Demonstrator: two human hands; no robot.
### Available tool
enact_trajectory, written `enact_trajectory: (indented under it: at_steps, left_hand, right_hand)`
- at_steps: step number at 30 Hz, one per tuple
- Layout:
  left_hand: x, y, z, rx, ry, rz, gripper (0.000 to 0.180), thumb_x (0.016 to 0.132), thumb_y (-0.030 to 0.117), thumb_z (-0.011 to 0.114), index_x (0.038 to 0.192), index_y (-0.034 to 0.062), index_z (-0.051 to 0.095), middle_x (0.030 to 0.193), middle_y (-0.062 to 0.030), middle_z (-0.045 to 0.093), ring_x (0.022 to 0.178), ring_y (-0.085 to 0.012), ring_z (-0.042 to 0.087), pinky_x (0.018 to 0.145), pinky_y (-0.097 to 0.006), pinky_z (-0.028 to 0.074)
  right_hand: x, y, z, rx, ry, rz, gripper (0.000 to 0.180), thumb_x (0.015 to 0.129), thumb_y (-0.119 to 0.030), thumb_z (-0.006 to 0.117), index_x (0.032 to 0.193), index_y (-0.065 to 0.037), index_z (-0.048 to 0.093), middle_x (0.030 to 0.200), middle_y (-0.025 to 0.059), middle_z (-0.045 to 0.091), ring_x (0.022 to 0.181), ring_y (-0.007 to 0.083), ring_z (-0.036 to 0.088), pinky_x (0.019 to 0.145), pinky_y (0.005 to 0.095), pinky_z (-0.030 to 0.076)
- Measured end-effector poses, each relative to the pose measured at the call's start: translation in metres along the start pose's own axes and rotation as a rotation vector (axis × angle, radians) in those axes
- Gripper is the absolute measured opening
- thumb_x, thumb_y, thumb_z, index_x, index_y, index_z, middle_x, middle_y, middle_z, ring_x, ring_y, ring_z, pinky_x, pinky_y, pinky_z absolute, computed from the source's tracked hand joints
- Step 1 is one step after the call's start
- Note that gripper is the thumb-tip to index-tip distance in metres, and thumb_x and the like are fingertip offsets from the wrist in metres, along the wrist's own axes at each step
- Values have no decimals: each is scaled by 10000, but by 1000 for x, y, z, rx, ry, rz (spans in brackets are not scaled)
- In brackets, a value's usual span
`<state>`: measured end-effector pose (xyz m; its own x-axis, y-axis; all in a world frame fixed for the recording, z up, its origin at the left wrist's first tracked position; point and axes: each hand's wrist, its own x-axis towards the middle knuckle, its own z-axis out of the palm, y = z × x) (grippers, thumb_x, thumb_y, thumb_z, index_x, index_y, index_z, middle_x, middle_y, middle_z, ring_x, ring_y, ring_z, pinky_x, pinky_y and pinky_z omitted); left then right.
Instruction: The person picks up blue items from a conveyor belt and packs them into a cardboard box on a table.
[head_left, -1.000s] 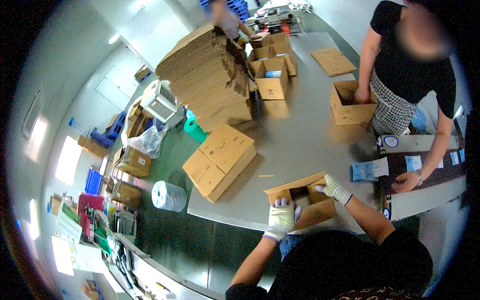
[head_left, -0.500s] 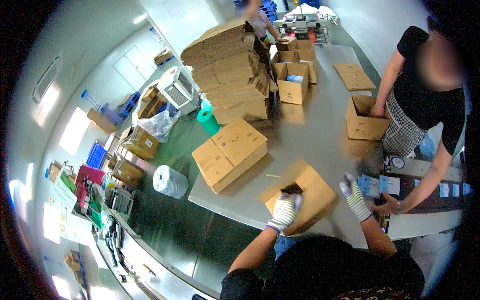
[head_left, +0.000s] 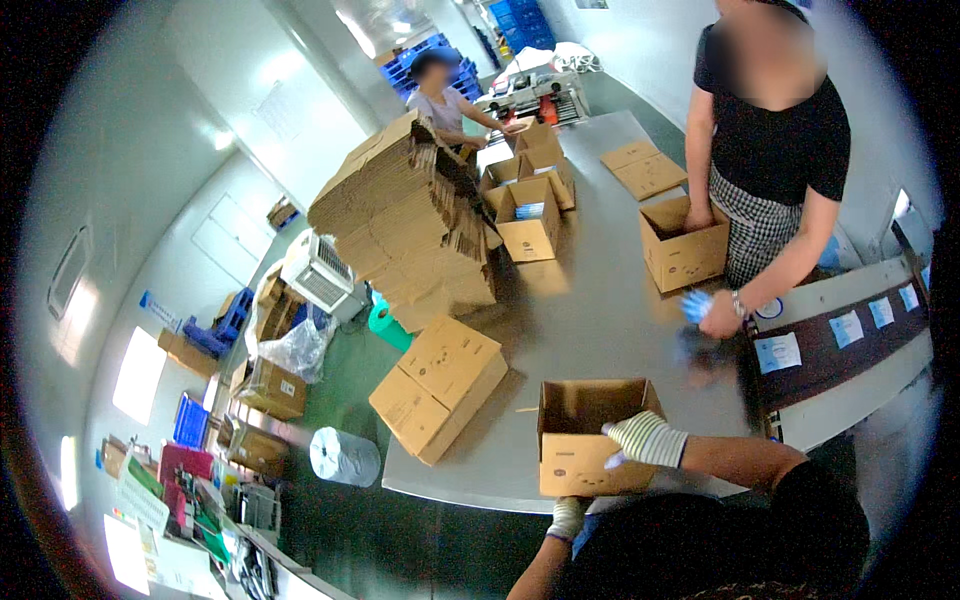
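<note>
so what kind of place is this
Probably a factory packing room: there is a tall stack of flattened cartons, a conveyor belt with small packets on it, and open boxes on a metal-looking table.

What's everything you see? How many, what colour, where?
Table: one, grey, middle.
Open box: one, brown, near table edge.
Low cardboard pile: one, brown, table's left.
Tall cardboard stack: one, brown, beyond it.
Far boxes: several, brown, table's far end.
Flat carton: one, brown, table's far right.
Co-worker's box: one, brown, table's right.
Packets: at least four, white and blue, on belt.
Belt: one, dark, right.
Co-workers: two, black and pale tops, right and back.
Rolls: two, green and whitish, left.
Clutter: many things, mixed colours, far left.
Left hand: one, striped glove, by box's bottom edge.
Right hand: one, striped glove, box's front.
</note>
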<state>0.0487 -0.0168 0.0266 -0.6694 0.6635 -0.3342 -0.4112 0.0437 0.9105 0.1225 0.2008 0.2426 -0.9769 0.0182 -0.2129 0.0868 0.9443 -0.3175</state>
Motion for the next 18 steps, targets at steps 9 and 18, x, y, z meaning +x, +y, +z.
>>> enact_trajectory:
  at_steps: [9,18]
  left_hand:
    - [-43,158,-41,2061,41,814,466,818,238,502,1265,144,415,1343,-137,393,1302,-314,261,1048,-508,194]
    - [-10,162,63,1891,-590,767,114,791,186,502,794,114,591,738,-77,608,698,-221,619,637,-368,479]
  right_hand:
    - [24,13,60,-166,-89,-488,319,807,-276,549,1018,-37,544,780,134,617,703,301,625,565,403,505]
    - [1,14,57,-349,88,-478,206,766,-292,540,780,-97,604,684,40,605,681,216,600,638,365,449]
